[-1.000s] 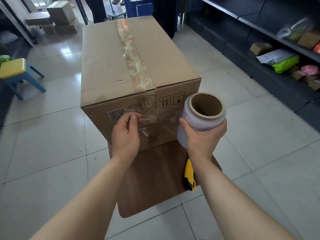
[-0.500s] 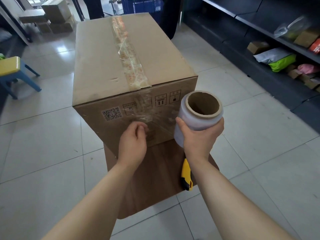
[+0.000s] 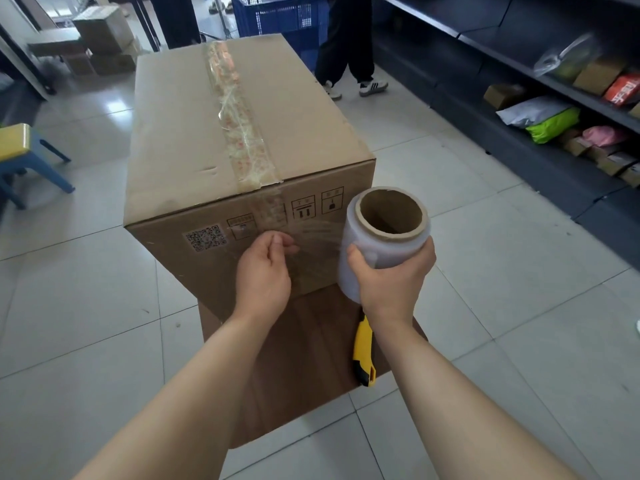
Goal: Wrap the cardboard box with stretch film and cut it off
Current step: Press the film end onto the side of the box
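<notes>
A large taped cardboard box [image 3: 194, 140] stands on a small wooden table [image 3: 304, 355]. My right hand [image 3: 394, 282] grips an upright roll of stretch film [image 3: 384, 237] beside the box's near right corner. A clear sheet of film [image 3: 315, 244] stretches from the roll to my left hand [image 3: 265, 271], which pinches its loose end against the box's near face. A yellow utility knife [image 3: 363, 351] lies on the table under my right wrist.
A person's legs [image 3: 346, 50] stand beyond the box by a blue crate [image 3: 277, 19]. Dark shelves [image 3: 519, 109] with parcels run along the right. A yellow and blue stool [image 3: 20, 157] sits left. More boxes [image 3: 100, 32] are stacked at the back left.
My left hand slid from the box's upper near face down and to the right, closer to the roll. The roll stayed beside the corner. The view tilted up, showing a person's legs behind.
</notes>
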`<act>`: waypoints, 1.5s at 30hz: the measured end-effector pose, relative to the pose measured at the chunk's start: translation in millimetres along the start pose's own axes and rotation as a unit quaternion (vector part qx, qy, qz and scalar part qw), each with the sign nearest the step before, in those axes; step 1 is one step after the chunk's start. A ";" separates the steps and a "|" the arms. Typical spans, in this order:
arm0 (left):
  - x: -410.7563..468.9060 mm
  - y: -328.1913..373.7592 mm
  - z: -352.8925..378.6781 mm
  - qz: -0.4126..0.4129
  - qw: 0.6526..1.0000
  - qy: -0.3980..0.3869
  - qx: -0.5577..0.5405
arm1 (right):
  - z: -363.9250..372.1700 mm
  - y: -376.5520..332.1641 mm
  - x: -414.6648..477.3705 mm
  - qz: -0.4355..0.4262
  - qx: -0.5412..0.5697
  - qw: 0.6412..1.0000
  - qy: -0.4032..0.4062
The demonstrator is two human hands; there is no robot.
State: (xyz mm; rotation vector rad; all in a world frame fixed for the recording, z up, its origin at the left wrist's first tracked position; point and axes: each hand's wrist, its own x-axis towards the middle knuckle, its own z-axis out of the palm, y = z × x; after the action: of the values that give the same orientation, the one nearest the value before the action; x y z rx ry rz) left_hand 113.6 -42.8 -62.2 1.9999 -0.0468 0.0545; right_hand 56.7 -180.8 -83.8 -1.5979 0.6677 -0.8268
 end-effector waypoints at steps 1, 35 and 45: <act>0.4 0.6 1.0 -0.002 1.000 0.006 -0.005 | -1.5 -0.6 2.0 0.001 -0.003 1.000 0.002; -1.8 0.1 11.5 -0.040 0.996 0.041 -0.065 | -19.7 5.9 86.4 -0.014 -0.048 0.998 -0.034; -4.7 0.8 11.5 -0.038 0.997 0.042 -0.043 | -6.9 6.0 104.1 -0.026 -0.027 0.995 -0.089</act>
State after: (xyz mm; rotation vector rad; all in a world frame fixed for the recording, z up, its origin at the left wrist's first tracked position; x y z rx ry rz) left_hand 109.0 -53.6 -66.5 1.9100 0.0799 0.0867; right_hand 112.5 -268.4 -73.1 -1.7213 0.5258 -0.6997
